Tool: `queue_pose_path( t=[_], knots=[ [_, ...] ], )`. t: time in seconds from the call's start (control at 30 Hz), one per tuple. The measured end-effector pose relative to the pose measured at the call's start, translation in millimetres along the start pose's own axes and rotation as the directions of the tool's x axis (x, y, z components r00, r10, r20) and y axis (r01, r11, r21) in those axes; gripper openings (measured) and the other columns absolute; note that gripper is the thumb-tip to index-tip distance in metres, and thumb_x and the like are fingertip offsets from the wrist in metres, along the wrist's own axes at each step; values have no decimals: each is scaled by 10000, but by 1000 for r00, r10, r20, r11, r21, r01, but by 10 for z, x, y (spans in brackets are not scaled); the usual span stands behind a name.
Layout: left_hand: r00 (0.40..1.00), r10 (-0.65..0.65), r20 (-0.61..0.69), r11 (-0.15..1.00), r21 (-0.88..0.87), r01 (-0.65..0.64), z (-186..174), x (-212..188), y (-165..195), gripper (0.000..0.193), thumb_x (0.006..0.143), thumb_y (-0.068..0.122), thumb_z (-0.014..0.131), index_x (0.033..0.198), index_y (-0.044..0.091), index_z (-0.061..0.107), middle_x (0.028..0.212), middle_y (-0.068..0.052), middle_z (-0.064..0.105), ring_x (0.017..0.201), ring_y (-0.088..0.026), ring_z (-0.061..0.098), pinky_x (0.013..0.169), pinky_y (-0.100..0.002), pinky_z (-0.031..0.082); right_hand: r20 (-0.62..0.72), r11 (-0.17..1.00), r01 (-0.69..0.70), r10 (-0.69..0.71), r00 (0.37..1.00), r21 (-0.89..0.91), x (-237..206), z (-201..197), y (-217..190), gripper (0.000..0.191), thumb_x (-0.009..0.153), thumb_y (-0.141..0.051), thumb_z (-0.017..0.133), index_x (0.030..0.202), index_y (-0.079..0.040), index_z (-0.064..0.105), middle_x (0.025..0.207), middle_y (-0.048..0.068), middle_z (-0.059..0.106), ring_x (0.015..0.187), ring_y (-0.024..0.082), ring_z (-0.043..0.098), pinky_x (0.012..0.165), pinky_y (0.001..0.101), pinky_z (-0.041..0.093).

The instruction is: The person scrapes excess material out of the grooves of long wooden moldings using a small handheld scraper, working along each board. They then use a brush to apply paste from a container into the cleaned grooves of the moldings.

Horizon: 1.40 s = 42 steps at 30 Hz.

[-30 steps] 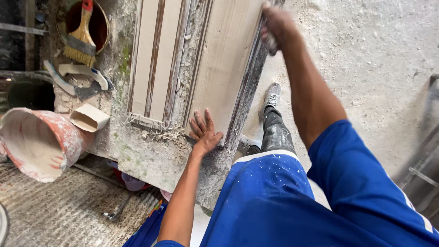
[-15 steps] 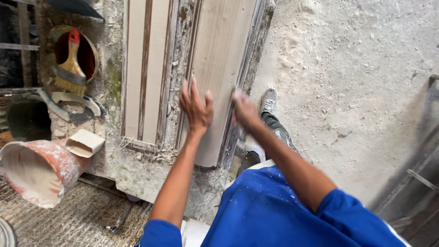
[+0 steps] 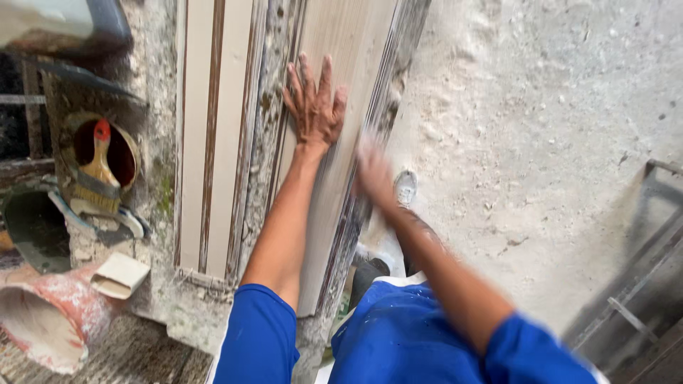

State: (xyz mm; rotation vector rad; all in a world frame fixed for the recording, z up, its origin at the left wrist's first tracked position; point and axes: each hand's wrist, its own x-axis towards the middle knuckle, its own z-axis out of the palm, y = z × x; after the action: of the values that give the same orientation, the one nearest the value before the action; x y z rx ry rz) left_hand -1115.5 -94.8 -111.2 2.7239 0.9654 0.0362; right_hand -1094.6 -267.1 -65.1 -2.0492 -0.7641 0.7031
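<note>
head view: left hand (image 3: 313,107) flat, fingers spread, pressing on long beige ribbed moulding panel (image 3: 334,171) lying on mortar-crusted table (image 3: 153,142). right hand (image 3: 375,174) blurred at panel's edge, grip can't tell. panel prob stiff, brittle, heavyish; hold by long edges w/ both hands.

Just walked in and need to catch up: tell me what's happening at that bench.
A person in blue presses the left hand flat on a long pale slab lying on a grimy workbench. The right hand, blurred, is at the slab's right edge. A brush stands in a round hole at left, with a mortar-caked bucket lying on its side below.
</note>
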Motion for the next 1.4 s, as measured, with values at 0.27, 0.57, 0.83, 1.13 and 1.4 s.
queue_pose_path(
  t=[0.27,0.57,0.83,1.13,1.4],
  knots=[
    [998,-47,35,996,-72,50,-129,82,129,691,1055,653,258,1664,325,259,1753,-146,119,1620,-417,95,1275,-661,59,339,752,-586,490,803,301,653,-434,192,513,1062,-428,394,1202,24,592,678,225,651,491,272,657,465,388,530],
    [996,-70,57,994,-81,75,-220,163,226,748,1003,697,293,1638,302,328,1727,-181,158,1597,-430,118,1252,-656,56,244,720,-497,435,867,484,3419,-2075,107,382,1100,-433,414,1146,-77,546,640,-23,520,492,78,537,416,241,508],
    [999,-35,36,995,-93,38,-312,175,245,718,1013,639,359,1627,267,369,1709,-214,207,1580,-462,147,1243,-666,64,221,662,-596,564,796,454,726,-518,-116,632,980,-416,447,1512,-75,462,844,221,665,486,332,613,501,418,524],
    [997,-58,56,992,-109,64,-436,275,304,680,988,577,460,1596,281,386,1671,-233,281,1555,-468,199,1232,-666,95,209,768,-522,479,853,372,4566,-2473,440,431,1027,-438,557,1061,-11,605,625,27,601,439,134,581,423,294,518],
    [1000,-27,5,991,-127,28,-432,317,270,697,997,527,485,1630,312,287,1683,-195,260,1558,-471,202,1237,-668,119,140,710,-339,325,935,617,6025,-3022,604,443,1123,-435,473,1024,-15,573,652,38,529,475,156,558,432,305,521]
  ],
)
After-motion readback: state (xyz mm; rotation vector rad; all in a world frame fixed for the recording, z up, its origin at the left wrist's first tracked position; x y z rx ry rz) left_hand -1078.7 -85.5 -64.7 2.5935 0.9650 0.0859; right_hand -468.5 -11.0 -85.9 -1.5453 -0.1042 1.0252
